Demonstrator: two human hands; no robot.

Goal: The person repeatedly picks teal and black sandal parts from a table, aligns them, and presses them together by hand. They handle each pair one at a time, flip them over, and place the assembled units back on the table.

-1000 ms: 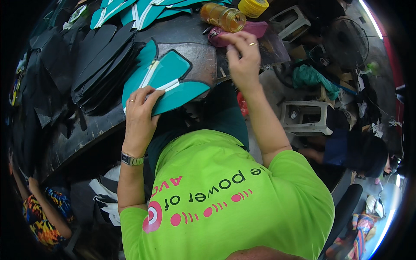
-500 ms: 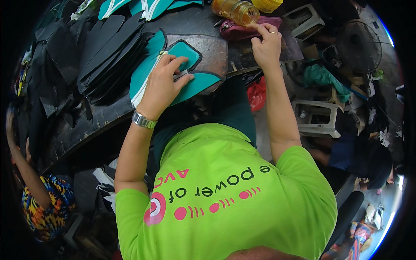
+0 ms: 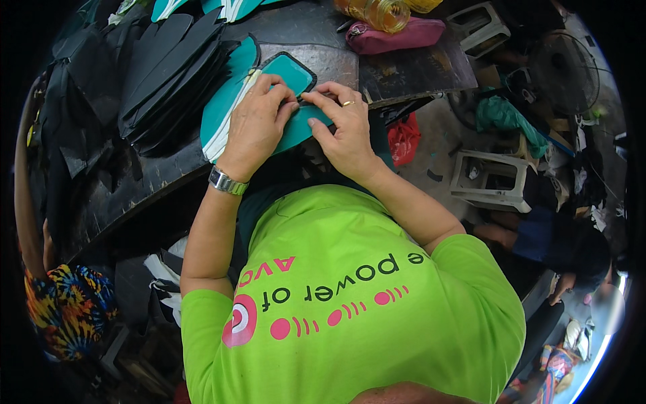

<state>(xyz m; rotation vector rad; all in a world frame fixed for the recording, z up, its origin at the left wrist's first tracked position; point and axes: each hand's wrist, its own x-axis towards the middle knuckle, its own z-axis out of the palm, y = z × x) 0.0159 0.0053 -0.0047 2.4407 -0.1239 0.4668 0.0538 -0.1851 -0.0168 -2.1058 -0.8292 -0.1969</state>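
A teal fabric piece [image 3: 222,121] with black edging and a white strip down its left side lies on the dark table in front of me. My left hand [image 3: 259,124] is bent over it, with thumb and fingers closed on its middle beside a small teal panel [image 3: 291,73] bordered in black. From the right, my right hand [image 3: 346,128] meets it there. Its index fingertip is at the teal edge near my left fingers, and its thumb presses on the lower flap. My fingers cover the exact spot being gripped.
A stack of black shaped pieces [image 3: 165,87] stands left of my work. More teal pieces [image 3: 235,7] lie behind. Back right are a maroon pouch [image 3: 397,37] and an amber jar [image 3: 387,15]. Plastic stools [image 3: 494,178] and a fan [image 3: 564,74] stand right; another person's arm [image 3: 30,195] is far left.
My right hand has come from beside the jar and pouch, down and left onto the teal piece. My left hand stays on the piece, its fingers drawn in more.
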